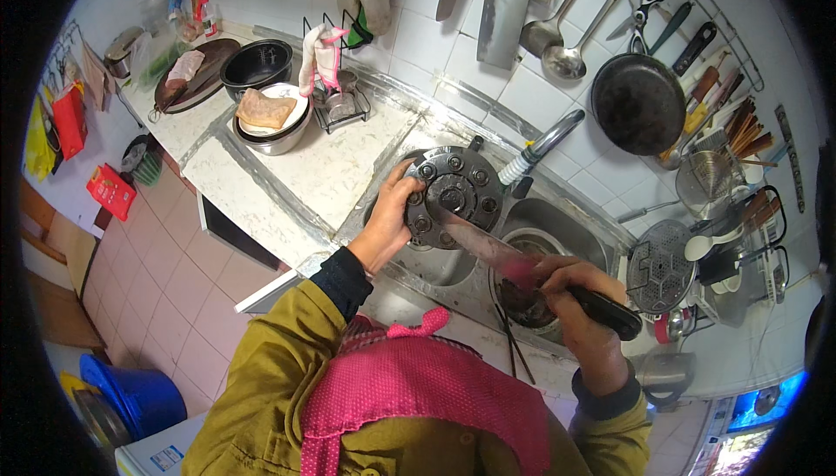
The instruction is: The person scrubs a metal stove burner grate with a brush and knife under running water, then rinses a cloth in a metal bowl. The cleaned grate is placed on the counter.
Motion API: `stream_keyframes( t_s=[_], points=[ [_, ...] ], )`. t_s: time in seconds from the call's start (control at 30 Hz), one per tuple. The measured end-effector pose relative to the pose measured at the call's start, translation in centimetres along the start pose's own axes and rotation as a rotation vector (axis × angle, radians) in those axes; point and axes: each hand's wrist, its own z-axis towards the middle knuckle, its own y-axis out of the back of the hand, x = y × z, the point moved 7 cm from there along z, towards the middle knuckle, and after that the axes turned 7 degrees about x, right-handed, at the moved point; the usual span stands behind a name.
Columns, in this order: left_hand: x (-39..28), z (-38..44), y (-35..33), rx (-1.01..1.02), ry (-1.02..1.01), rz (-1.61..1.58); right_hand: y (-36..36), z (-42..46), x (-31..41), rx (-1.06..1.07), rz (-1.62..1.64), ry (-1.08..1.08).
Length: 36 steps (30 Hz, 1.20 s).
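My left hand [390,215] grips the left rim of a round, dark metal disc [473,182], which is tilted up over the sink's left basin [431,267]. A ring of round studs surrounds the disc's raised centre; I cannot tell exactly what the piece is. In my right hand [578,286] is a kitchen knife [477,244] with a black handle. Its blade points up and left, its tip at the disc's lower middle face. Beneath the knife, the right basin [555,221] holds a round metal vessel [522,309], partly hidden by my right hand.
A faucet [548,139] arches behind the basins. Chopsticks [513,339] stick out over the front edge. A stacked bowl and plate with meat [264,112] stand on the left counter. A frying pan [639,103], ladles [565,61] and a cleaver [503,28] hang on the tiled wall.
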Motion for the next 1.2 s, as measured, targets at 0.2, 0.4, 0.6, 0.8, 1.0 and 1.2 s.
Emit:
stream_keyframes(
  t_s=[0.2,0.4,0.6,0.8,1.0,1.2],
  points=[
    [0.6,0.0,0.2,-0.034,0.019,-0.002,0.1,-0.2,0.5,-0.006,-0.066,0.048],
    [0.3,0.3,0.0,0.004,0.027,0.003,-1.5,-0.4,0.6,0.093,-0.136,0.131],
    [0.1,0.4,0.0,0.039,0.023,0.043,0.4,1.0,0.9,0.216,-0.161,0.124],
    [-0.2,0.6,-0.9,0.072,0.061,0.065,0.2,0.9,1.8,0.182,-0.207,0.199],
    [-0.2,0.5,-0.9,0.090,0.060,0.142,1.4,0.9,1.7,0.236,-0.205,0.115],
    [-0.4,0.3,-1.5,0.058,0.070,0.070,1.8,0.2,1.3,0.162,-0.190,0.179]
  ],
)
